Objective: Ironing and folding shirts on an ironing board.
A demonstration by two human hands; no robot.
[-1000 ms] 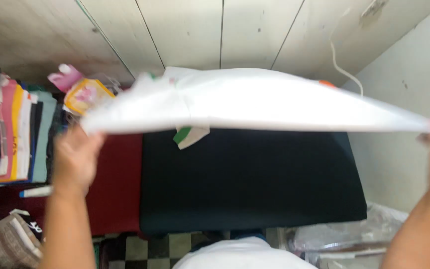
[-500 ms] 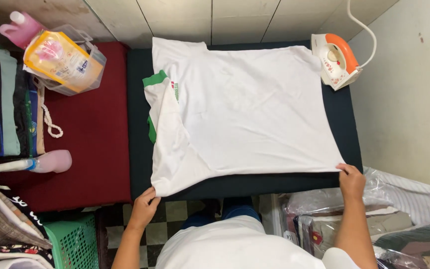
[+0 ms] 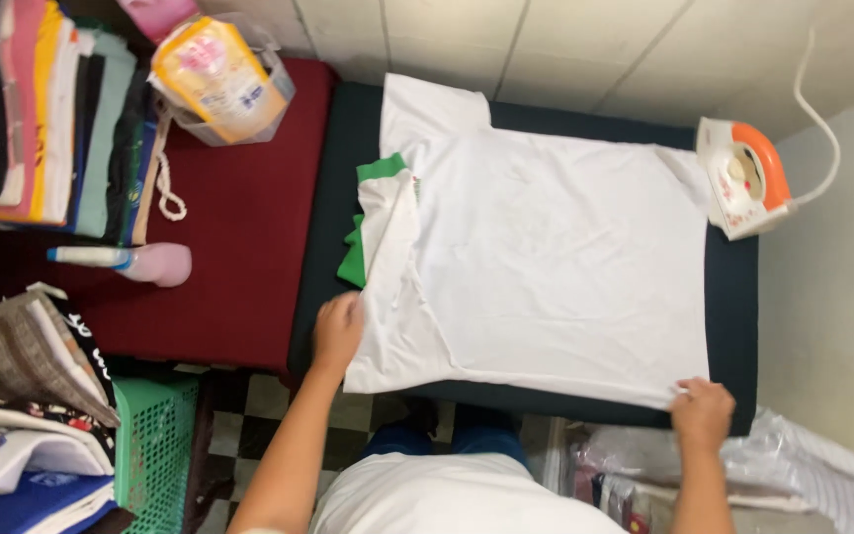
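Lying flat on a dark ironing board (image 3: 733, 326), a white shirt (image 3: 555, 267) with a green collar (image 3: 368, 213) spreads across most of the padded top, its collar end toward the left and its hem toward the right. At the far left stands a stack of folded clothes (image 3: 42, 109) in many colours, with a yellow refill pouch (image 3: 214, 74) in a clear tub beside it and a pink spray bottle (image 3: 135, 262) lying on a red cloth (image 3: 239, 277). Below these sit folded newspapers (image 3: 27, 356) and a green basket (image 3: 155, 445). The left hand (image 3: 336, 331) rests on the near left edge of the shirt, by the sleeve, fingers loosely curled over the fabric; whether it pinches the cloth or only presses it cannot be told. The right hand (image 3: 702, 413) is at the near right corner, its fingers closed on the hem where the fabric meets the board's edge. An orange and white iron (image 3: 743, 178) stands at the far right corner, just touching the shirt, its cord trailing up the wall.
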